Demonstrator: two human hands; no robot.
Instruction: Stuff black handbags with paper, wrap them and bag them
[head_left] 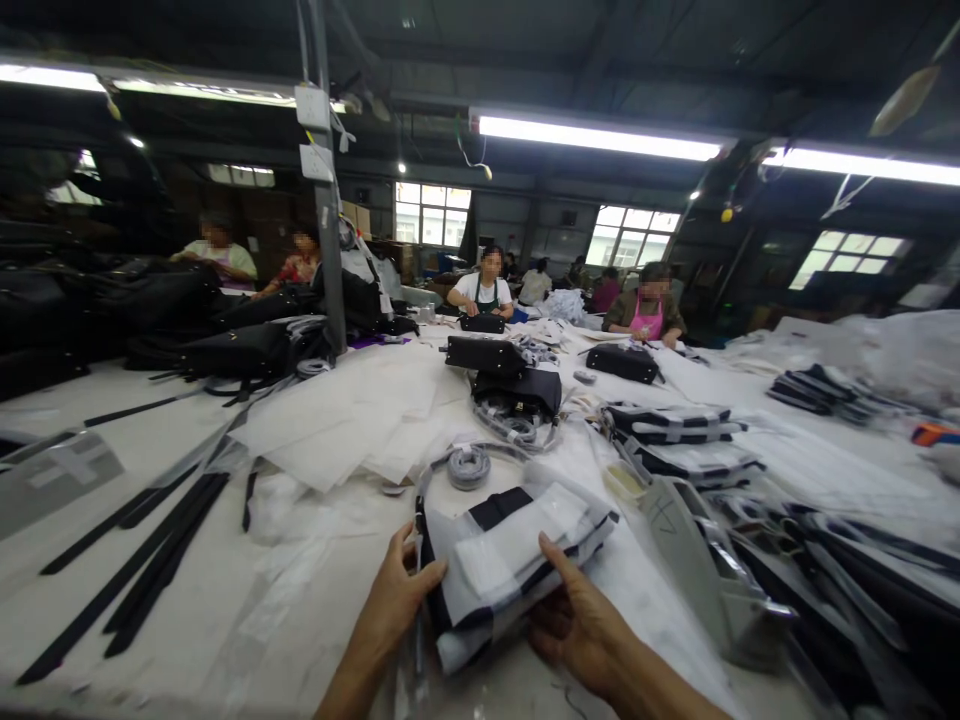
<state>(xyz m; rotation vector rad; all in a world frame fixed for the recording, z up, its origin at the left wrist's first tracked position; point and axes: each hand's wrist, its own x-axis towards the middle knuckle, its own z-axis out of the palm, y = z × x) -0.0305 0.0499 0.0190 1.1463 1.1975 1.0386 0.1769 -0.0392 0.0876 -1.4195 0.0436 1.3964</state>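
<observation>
Both my hands grip a flat bundle of dark pieces wrapped in white paper [517, 560] at the near edge of the white work table [187, 600]. My left hand [394, 595] pinches its left edge, thumb on top. My right hand [574, 615] holds the bundle's lower right side, thumb pressed on the white wrap and fingers curled beneath. A grey coiled strap [469, 466] lies just beyond the bundle.
Black straps [142, 560] lie on the table to the left. White paper sheets [352, 420] and black bags [517, 385] fill the middle. Similar wrapped bundles [675, 425] are stacked at right, beside a grey plastic bin [712, 570]. Several workers sit at the far side.
</observation>
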